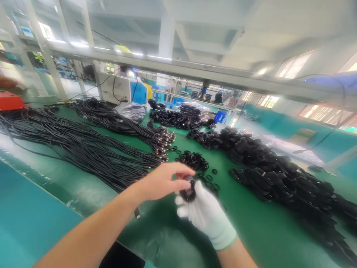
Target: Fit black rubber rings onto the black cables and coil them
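Mid-step in bundling a cable: a small coiled black cable held just below frame centre, pinched from both sides. Left hand, bare, reaching in from seven o'clock, thumb and forefinger closed on the top of the coil. Right hand, in a white glove, coming up from five o'clock, fingers curled and clamped under the same coil. Hard to tell whether a band is already on the coil; too blurred and small. Judged from this: coil formed and gripped, securing likely in hand. Next move probably calling for a steady grip with the gloved hand so the loops do not spring open, and a free fingertip for one of the small black rings heaped just beyond the hands at twelve o'clock, a few loose ones scattered beside the heap. Green work table underneath, smooth and slightly shiny. Long loose black cables fanned out at ten o'clock, connector ends pointing toward centre. Finished coiled bundles piled in a long ridge from one to four o'clock, well apart from the hands. White machine box at eleven o'clock at the table's far end. Factory hall beyond: overhead rail, strip lights, bright windows at two o'clock.
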The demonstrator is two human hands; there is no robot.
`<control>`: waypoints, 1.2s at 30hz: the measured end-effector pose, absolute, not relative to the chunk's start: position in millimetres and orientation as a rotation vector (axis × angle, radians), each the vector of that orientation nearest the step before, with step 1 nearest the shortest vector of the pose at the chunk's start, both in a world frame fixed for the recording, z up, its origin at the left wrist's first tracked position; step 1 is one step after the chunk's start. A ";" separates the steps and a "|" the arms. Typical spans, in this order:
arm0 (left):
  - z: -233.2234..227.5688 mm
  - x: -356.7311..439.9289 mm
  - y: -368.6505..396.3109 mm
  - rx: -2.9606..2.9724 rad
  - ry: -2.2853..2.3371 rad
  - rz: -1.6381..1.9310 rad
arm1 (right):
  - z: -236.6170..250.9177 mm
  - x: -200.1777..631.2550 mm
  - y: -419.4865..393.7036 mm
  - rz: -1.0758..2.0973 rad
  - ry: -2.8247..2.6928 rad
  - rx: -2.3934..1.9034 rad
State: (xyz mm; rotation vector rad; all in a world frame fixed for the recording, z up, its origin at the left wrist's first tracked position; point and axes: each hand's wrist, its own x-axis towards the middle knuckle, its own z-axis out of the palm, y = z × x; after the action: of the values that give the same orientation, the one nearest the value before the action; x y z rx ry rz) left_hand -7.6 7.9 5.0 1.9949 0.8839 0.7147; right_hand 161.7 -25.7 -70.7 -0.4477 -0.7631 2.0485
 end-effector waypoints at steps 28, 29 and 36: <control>-48.9 3.8 -12.8 1.266 0.876 0.820 | -62.8 156.8 -28.9 1.926 -1.148 -0.665; -50.1 3.5 -12.5 1.265 0.880 0.823 | -63.5 156.5 -28.6 1.907 -1.152 -0.670; -59.1 3.8 -11.9 1.116 0.827 0.815 | -65.9 157.9 -28.7 1.970 -1.108 -0.665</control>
State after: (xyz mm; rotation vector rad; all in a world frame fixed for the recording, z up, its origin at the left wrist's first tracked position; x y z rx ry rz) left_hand 3.8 -11.9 -59.1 1.1163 0.8267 0.8154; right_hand 157.9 -28.7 -65.9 -0.6645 -1.1078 1.9699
